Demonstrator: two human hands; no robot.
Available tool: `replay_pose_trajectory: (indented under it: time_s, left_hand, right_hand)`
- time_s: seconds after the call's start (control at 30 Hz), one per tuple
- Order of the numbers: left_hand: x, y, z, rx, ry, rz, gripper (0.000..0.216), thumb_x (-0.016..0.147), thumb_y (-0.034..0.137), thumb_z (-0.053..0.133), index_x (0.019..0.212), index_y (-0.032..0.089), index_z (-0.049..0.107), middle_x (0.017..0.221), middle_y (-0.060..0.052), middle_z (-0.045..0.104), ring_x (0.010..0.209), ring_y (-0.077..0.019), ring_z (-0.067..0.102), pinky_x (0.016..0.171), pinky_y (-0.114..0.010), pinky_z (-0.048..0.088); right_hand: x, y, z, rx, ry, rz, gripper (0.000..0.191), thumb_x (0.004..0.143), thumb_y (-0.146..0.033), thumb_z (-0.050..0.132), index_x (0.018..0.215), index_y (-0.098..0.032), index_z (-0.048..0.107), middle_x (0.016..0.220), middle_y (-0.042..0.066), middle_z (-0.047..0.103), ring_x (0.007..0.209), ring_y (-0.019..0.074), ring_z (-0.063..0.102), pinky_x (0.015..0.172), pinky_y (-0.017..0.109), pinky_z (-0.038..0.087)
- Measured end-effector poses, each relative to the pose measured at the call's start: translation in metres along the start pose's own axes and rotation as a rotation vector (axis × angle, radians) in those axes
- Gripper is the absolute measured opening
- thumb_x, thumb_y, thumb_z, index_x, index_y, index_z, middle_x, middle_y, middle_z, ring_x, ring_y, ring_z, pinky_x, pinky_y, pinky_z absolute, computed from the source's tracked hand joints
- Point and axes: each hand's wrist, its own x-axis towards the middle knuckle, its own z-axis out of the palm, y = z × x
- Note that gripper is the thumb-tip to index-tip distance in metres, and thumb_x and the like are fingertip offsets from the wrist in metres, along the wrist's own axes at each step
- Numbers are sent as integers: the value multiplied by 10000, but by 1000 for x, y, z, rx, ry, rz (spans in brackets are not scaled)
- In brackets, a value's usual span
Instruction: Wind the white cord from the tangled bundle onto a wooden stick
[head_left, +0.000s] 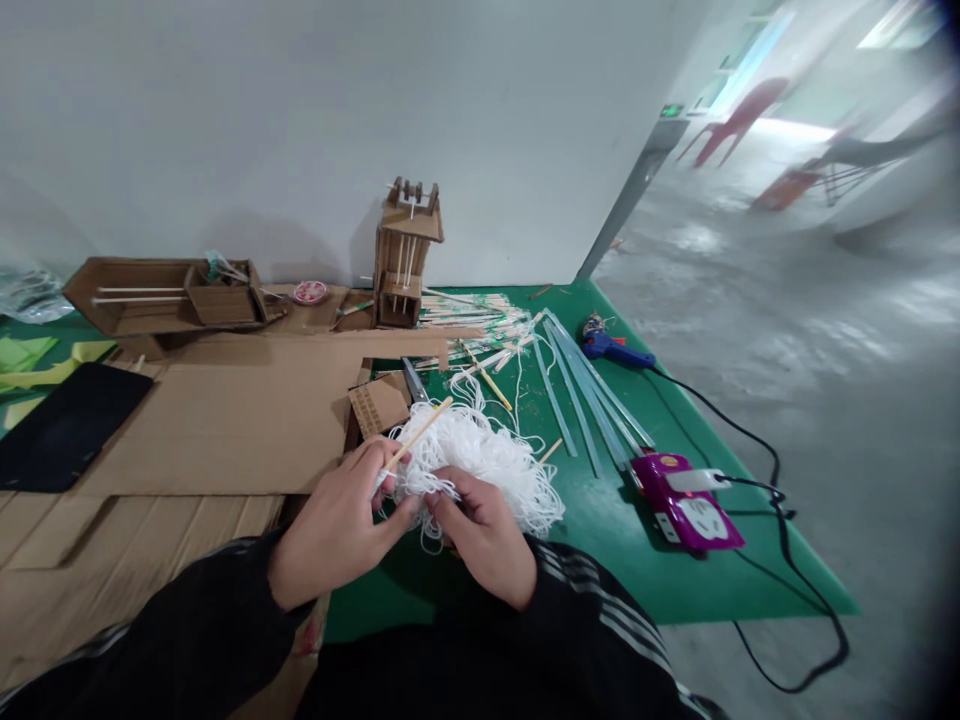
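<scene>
A big tangled heap of white string (502, 460) lies on the green table in front of me. My left hand (352, 510) is closed around a thin wooden stick (424, 430) that points up and to the right, over the string. Some white string shows at its fingers beside the stick. At the heap's near edge, my right hand (484, 530) pinches strands of the same string between thumb and fingers. The two hands are close together, thumbs almost meeting. Just behind the heap are a cut piece of cardboard (380, 403) and scissors (414, 380), partly hidden by string.
Cardboard sheets (240, 400) cover the left side, with a black tablet-like slab (67, 425) on them. Two cardboard models, one long (150, 295) and one upright (406, 255), stand at the back. Glue sticks (589, 390), a blue glue gun (619, 348) and a purple power strip (686, 505) lie right.
</scene>
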Motion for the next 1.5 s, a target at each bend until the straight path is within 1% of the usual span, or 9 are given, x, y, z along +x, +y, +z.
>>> replay_pose_trajectory:
  time_s: [0.17,0.33,0.6,0.83,0.97,1.17,1.27,1.37,1.5]
  left_hand:
    - [2,-3,2,-42,-14,-47,191,906,350,502,1033,208,522,887,-28,637,693,-176,581,640,-300,465]
    - [5,-3,0,-58,-21,-72,132,926,335,458,886,215,495,774,6,580,662,-170,547,622,-293,425]
    - [3,0,0,30,46,-32,157,915,246,431,778,241,354,730,33,471,669,-171,519,614,-285,390]
    - [-1,0,-5,137,72,-16,79,927,216,376,858,236,410,838,-8,516,716,-189,544,631,-304,412]
    - [-11,1,-14,105,47,-34,36,906,234,434,942,232,430,836,6,500,610,-155,524,599,-292,433]
    - [-23,9,-11,243,37,67,76,903,250,497,882,239,425,922,-3,563,605,-147,568,567,-283,407]
    - [-20,11,-5,330,49,120,71,929,247,485,871,247,444,825,23,623,637,-174,619,573,-283,381]
    - [-15,11,-1,386,51,77,114,924,274,505,835,249,440,715,43,638,596,-184,637,541,-276,348]
    - [-11,12,-1,426,61,37,64,914,282,510,888,253,459,779,24,685,640,-203,673,540,-277,336]
  right_hand:
    - [0,-3,-1,-29,-1,-19,226,915,-343,515,754,-194,572,611,-17,487,531,116,426,485,227,351]
    - [0,-5,-3,-137,-2,-54,277,922,-323,510,681,-190,538,621,-10,497,585,125,441,546,238,368]
    - [-1,5,0,-55,95,18,175,920,-356,538,841,-202,508,624,-25,562,552,117,474,526,226,371]
    - [0,6,-3,22,86,18,242,936,-439,495,880,-204,496,616,-51,459,524,99,391,486,217,336]
    - [0,7,-2,73,86,35,260,927,-462,506,877,-208,484,607,-58,438,504,93,379,461,210,319]
    - [0,7,0,86,84,-13,264,927,-454,517,854,-202,492,603,-64,401,515,92,335,466,217,283]
    - [1,7,2,126,53,26,291,914,-483,530,845,-205,477,580,-75,367,493,89,306,446,217,256]
    - [1,6,3,161,58,40,330,888,-521,551,835,-205,474,570,-78,358,481,89,303,439,221,247]
    - [2,4,3,167,69,23,354,869,-542,565,821,-198,496,579,-67,396,500,96,337,457,228,271]
